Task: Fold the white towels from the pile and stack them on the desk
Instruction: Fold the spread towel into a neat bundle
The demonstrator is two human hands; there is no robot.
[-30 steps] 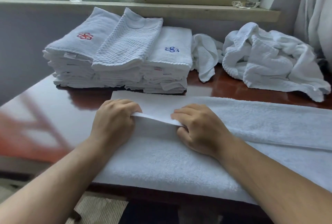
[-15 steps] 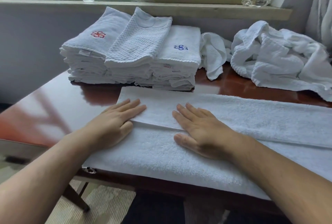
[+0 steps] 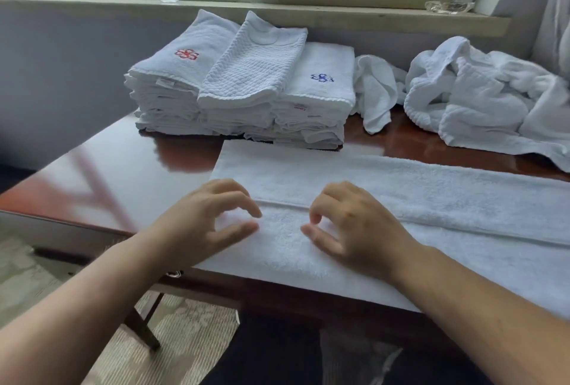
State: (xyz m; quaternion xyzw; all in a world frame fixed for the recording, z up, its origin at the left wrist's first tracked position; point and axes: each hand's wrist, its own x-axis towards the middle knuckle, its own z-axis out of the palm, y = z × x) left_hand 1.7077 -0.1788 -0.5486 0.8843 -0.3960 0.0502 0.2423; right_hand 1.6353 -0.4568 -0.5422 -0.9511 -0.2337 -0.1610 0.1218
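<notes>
white towel (image 3: 385, 199) seemingly beneath both hands (image 3: 277, 224)

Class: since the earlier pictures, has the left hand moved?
Yes. The left hand has drawn back toward the person, its fingertips off the towel's fold edge.

Glossy wooden desk (image 3: 117, 174) carries folded stack (image 3: 243, 97), loose pile (image 3: 481, 106), half-folded towel (image 3: 431, 199).

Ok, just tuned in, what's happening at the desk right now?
A person is folding white towels. One long towel lies flat across the desk, folded lengthwise. Both the left hand and right hand sit over its near half with loosely curled fingers, gripping nothing. Folded stacks sit by the window; an unfolded pile waits to their right.
</notes>
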